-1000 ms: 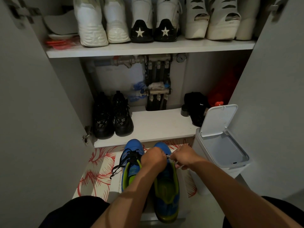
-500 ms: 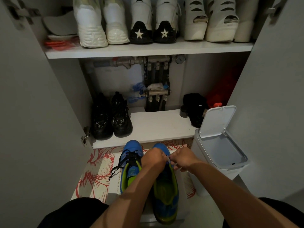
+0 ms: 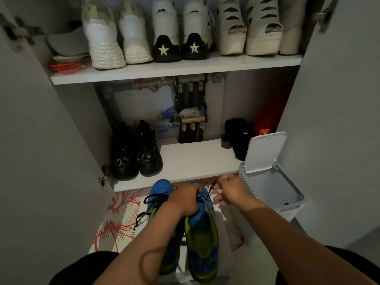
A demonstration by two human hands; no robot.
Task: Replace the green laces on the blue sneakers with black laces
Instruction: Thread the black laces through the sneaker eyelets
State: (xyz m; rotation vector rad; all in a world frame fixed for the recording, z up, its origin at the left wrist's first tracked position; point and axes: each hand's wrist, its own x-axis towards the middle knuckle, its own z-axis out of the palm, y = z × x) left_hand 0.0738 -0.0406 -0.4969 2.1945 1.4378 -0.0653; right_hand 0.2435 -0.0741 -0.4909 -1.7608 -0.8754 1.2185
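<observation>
At 6 o'clock, a left hand grips the blue sneaker by its upper while the right hand pinches a black lace, held taut toward 1 o'clock. Too hard a tug could likely strip the lace from its eyelet or leave its ends uneven. The second sneaker, already black-laced, sits at its 9 o'clock.

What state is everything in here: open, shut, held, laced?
Bin lid: open, tipped up.
Cupboard door: open.
Left sneaker: black-laced, ends loose.
Right sneaker: gripped by left hand.
Black lace: pinched taut by right hand.
</observation>
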